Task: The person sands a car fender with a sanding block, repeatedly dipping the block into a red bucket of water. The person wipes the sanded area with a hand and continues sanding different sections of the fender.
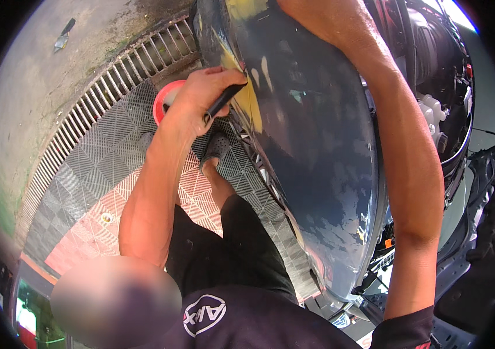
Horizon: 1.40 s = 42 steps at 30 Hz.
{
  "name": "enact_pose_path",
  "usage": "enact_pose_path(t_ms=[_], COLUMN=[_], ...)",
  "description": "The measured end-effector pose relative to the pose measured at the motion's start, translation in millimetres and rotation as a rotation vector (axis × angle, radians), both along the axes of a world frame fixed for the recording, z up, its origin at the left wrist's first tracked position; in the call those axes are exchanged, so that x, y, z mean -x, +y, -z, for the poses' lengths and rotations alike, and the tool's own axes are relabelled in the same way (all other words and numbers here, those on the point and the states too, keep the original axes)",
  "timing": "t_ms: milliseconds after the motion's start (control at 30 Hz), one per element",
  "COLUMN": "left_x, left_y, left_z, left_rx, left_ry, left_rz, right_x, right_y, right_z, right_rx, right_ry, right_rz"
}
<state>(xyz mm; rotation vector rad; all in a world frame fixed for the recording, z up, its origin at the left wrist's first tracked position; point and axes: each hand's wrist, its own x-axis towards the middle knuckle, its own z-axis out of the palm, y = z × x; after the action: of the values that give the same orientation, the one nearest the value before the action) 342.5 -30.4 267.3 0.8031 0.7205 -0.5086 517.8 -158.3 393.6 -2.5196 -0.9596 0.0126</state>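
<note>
A car body panel (317, 128), sanded to patchy dark grey, runs up the middle right of the head view. Tan filler patches (248, 107) mark its left edge. My left hand (212, 87) is closed around a slim black bar-shaped tool (224, 102), held against or just beside that filler; the exact contact is hidden. The tool's kind does not show clearly. At the top edge my right hand (311, 14) lies over the upper part of the panel. Its fingers are cut off by the frame, so their pose cannot be seen.
Behind my left wrist stands a round red-rimmed container (159, 104). A metal drain grate (114, 81) curves along grey and red floor tiles (84, 174). To the right is the car's engine bay (428, 52). A small piece of litter (62, 41) lies on the concrete.
</note>
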Motion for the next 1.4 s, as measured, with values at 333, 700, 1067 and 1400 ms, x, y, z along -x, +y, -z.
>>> enact_pose_path(t_ms=[333,700,1067,1400], left_x=[-14.5,-14.6,-27.3,-28.8], left_y=[11.7,4.6,19.7,15.2], left_z=[0.1,-5.9,-3.0,6.3], left_rx=[0.001,-0.072,0.004,-0.078], left_ry=[-0.015,0.023,0.038,0.126], left_rz=[0.067,0.161,0.097,0.014], right_x=[0.2,-7.5,2.7,-5.6], right_y=[1.0,-2.6,7.3,6.1], right_z=[3.3,13.7,0.5,6.3], right_rx=[-0.037,-0.063,-0.061,-0.025], right_ry=[0.013,-0.040,0.037,-0.053], right_rz=[-0.012,-0.011,0.063,-0.036])
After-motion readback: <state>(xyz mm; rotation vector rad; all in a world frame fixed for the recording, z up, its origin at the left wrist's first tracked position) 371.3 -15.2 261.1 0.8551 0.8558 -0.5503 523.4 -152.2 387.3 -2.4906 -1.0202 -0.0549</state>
